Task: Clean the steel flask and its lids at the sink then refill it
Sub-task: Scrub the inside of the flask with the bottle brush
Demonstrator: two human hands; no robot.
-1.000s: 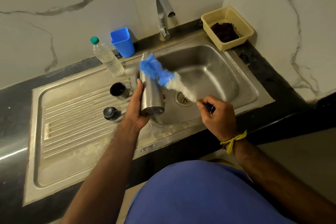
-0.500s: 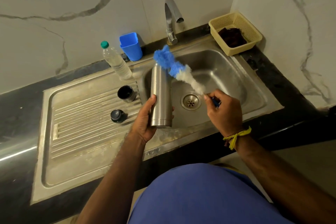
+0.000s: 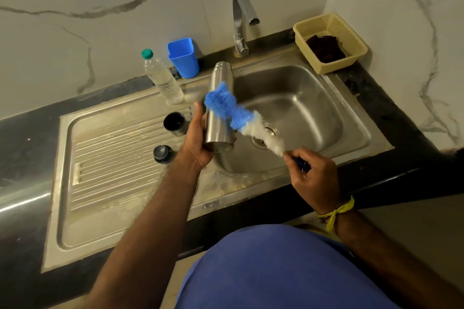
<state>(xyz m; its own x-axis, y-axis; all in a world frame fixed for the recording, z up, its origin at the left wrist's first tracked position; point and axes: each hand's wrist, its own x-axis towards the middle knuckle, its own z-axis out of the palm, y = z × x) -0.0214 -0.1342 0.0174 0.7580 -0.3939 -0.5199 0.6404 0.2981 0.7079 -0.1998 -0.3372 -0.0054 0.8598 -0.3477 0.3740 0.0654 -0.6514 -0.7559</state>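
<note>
Steel flask [image 3: 218, 108] gripped upright in the left hand [image 3: 198, 137] over the sink [image 3: 351, 118]; right hand [image 3: 312, 178] grasps the brush [image 3: 233, 110], bristles against the flask's side.

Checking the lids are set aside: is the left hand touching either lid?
Apart. The head view shows the left hand gripping the flask, with bare drainboard before both lids.

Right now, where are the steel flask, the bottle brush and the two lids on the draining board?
steel flask [image 3: 218, 130]: head view, bare lower body.
bottle brush [image 3: 226, 105]: head view, blue bristle end.
cup lid [image 3: 174, 123]: head view, dark open inside.
stopper lid [image 3: 162, 153]: head view, dark round top.
</note>
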